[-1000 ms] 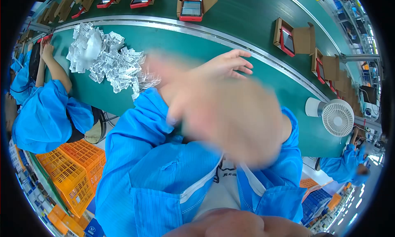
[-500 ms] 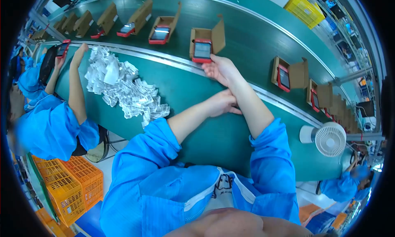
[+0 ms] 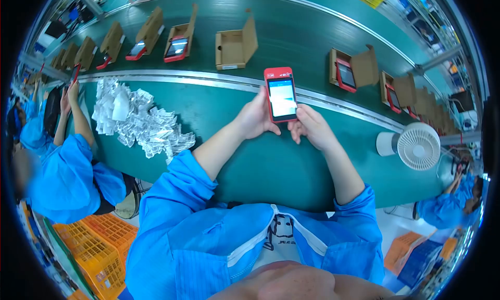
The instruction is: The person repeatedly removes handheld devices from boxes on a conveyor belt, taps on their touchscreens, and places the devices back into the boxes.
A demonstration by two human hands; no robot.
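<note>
Both my hands hold a red handheld terminal (image 3: 282,98) upright over the near edge of the conveyor, its lit screen facing me. My left hand (image 3: 254,115) grips its left side, the fingers partly hidden behind it. At the lower right corner my right hand (image 3: 313,129) has its thumb and fingers closed on the casing. Just beyond, an open cardboard box (image 3: 230,51) stands on the belt with no terminal in it. To my left on the table lies a heap of small clear plastic packets (image 3: 138,120).
More open boxes with red terminals (image 3: 346,75) line the green conveyor (image 3: 297,44). A white fan (image 3: 418,147) stands at the table's right. On the left a co-worker in a blue smock (image 3: 65,182) holds a similar device. Orange crates (image 3: 96,248) sit on the floor.
The red terminal has come out of its box, lifted toward me by my right hand. My left hand has moved up onto it, and its screen now shows a bright display.
</note>
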